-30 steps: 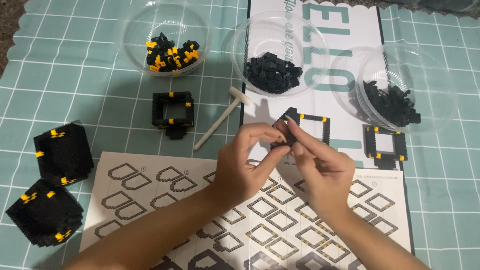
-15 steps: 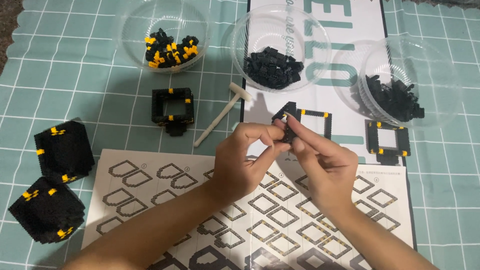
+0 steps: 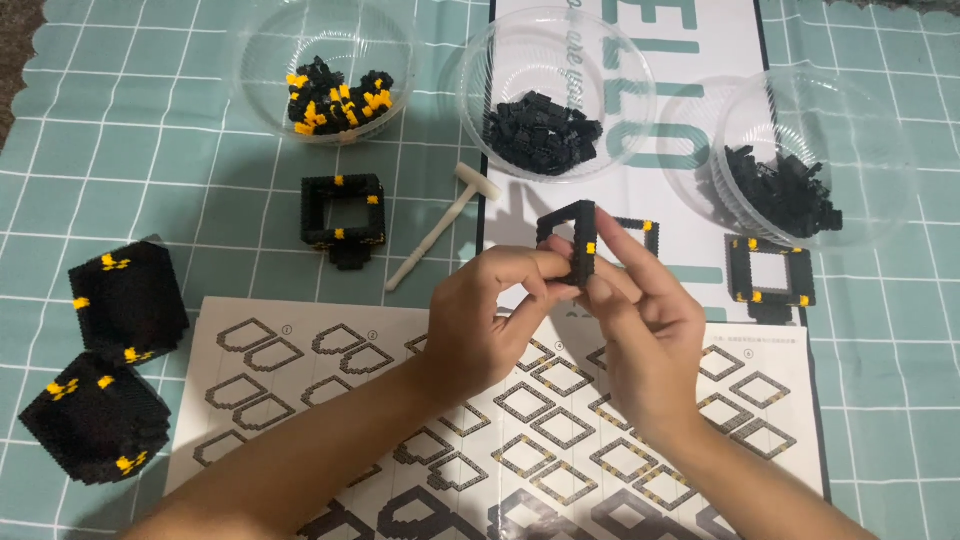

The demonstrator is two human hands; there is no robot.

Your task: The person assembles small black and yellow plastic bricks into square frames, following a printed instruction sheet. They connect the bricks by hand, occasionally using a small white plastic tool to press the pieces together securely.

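Both hands met mid-scene above the instruction sheet [image 3: 300, 390]. The left hand [image 3: 480, 320] and right hand [image 3: 645, 330] pinched a black brick frame [image 3: 572, 240] between fingertips, seemingly pressing bricks together; seating them likely called for steady, aligned pressure.

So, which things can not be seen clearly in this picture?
- Head view: the lower part of the black frame piece is hidden by the fingers of the left hand and right hand.
- The instruction sheet is partly covered by both forearms and cut off by the bottom edge.
- Single bricks in the bowls are too small.
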